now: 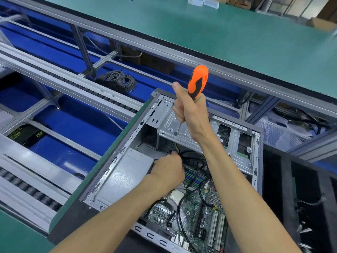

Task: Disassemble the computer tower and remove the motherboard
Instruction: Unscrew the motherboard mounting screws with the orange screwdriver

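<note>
Computer tower [102, 181]: grey steel case lying on its side, panel off, on a green worktop [21, 236]. Motherboard [193, 209]: green, inside, crossed by black cables. Right hand [191, 112]: fingers clamped on an orange-black screwdriver [197, 81], tip at the drive cage [184, 132]. Left hand [168, 168]: fingers curled at the power supply [125, 168] edge. Beyond: roller conveyor [54, 77], second green worktop.

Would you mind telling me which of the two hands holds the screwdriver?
The right hand, raised over the drive cage, grips the orange screwdriver; the left hand rests lower, by the power supply.
</note>
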A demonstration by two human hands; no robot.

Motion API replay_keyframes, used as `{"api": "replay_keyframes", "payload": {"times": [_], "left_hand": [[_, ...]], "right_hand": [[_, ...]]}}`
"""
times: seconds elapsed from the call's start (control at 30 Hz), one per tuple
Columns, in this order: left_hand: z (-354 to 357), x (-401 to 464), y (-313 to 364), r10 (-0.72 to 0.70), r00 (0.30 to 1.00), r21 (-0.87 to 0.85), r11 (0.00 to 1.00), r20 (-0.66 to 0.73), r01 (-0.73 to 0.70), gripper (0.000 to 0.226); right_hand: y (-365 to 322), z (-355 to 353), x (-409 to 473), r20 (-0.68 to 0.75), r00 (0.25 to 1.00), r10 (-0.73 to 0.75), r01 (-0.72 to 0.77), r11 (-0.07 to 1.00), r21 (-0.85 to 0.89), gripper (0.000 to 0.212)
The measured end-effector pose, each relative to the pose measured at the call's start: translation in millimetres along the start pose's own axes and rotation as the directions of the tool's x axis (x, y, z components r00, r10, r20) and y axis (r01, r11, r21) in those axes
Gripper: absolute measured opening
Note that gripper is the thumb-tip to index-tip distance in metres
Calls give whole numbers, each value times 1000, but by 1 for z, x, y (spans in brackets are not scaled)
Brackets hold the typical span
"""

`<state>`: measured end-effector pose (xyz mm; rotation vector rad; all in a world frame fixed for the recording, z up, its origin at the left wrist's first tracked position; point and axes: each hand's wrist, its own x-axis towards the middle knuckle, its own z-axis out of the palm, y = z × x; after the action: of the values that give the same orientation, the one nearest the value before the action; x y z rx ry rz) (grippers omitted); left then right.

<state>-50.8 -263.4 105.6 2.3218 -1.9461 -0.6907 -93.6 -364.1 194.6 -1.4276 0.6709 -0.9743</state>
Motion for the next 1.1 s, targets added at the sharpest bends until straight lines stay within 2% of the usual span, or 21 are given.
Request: {"api": "replay_keyframes", "payload": {"times": [0.03, 0.17, 0.3, 0.4, 0.43, 0.47, 0.5, 0.53, 0.57, 0.6, 0.63, 0.67, 0.73, 0.77, 0.8, 0.83, 0.87, 0.9, 0.97, 1.03, 1.1], "left_hand": [[-4, -4, 0, 29, 1000, 30, 999, -11, -29, 14], [-10, -17, 1, 71, 997, 139, 988, -4, -70, 20], [-12, -29, -1, 74, 994, 185, 981, -83, -58, 18], [-26, -36, -6, 116, 969, -53, 990, -217, -131, 24], [-34, -34, -8, 103, 966, -175, 974, -236, -146, 26], [-43, -30, -11, 45, 975, -378, 917, -218, -127, 27], [-51, -25, -16, -43, 991, -663, 747, -124, -51, 27], [-60, -20, -19, -81, 996, -907, 416, 39, 69, 25], [-68, -17, -22, -15, 978, -978, 25, 207, 208, 21], [-74, -16, -24, 86, 947, -910, -262, 310, 321, 20], [-77, -15, -26, 162, 924, -832, -402, 346, 382, 21], [-77, -13, -27, 183, 917, -798, -452, 353, 398, 22], [-74, -8, -27, 96, 942, -844, -421, 323, 332, 19], [-71, -5, -27, 1, 965, -912, -328, 261, 247, 15], [-70, -2, -28, -106, 983, -980, -147, 148, 132, 11], [-69, 1, -29, -188, 982, -993, 121, -12, 11, 7], [-69, 4, -30, -205, 962, -917, 389, -181, -90, 4], [-70, 9, -31, -154, 935, -798, 576, -318, -177, 7], [-74, 16, -29, 21, 909, -627, 718, -416, -303, 9], [-77, 23, -26, 142, 890, -524, 764, -433, -377, 12], [-76, 29, -27, 192, 876, -477, 777, -442, -411, 17]], "right_hand": [[0, -2, 1, 31, 999, 12, -12, 1000, 2, 57], [-3, -10, 3, 146, 988, 54, -54, 999, -3, 56], [-5, -12, 3, 173, 982, 79, -75, 997, -27, 56], [-6, -11, 2, 175, 981, 87, -83, 996, -29, 56], [-6, -11, 2, 176, 980, 89, -85, 996, -28, 56], [-7, -11, 2, 179, 980, 92, -89, 996, -28, 56], [-8, -11, 1, 183, 978, 96, -93, 995, -30, 57], [-9, -11, 1, 187, 977, 100, -95, 995, -34, 57], [-10, -11, 1, 189, 977, 102, -96, 995, -39, 56], [-10, -11, 1, 187, 977, 104, -97, 994, -44, 56], [-11, -10, 0, 179, 978, 106, -98, 994, -50, 56], [-11, -10, 0, 166, 980, 108, -100, 993, -57, 55], [-11, -10, -2, 135, 985, 107, -97, 992, -75, 55], [-11, -9, -3, 123, 987, 107, -98, 992, -81, 55], [-11, -9, -3, 113, 988, 106, -97, 992, -82, 55], [-11, -9, -4, 104, 989, 104, -95, 992, -84, 54], [-10, -9, -4, 97, 990, 100, -91, 992, -91, 52], [-11, -10, -4, 88, 992, 95, -85, 990, -109, 50], [-11, -10, -4, 70, 994, 83, -71, 985, -160, 50], [-11, -10, -5, 64, 995, 76, -63, 979, -195, 53], [-12, -9, -6, 60, 995, 78, -65, 976, -208, 54]]}}
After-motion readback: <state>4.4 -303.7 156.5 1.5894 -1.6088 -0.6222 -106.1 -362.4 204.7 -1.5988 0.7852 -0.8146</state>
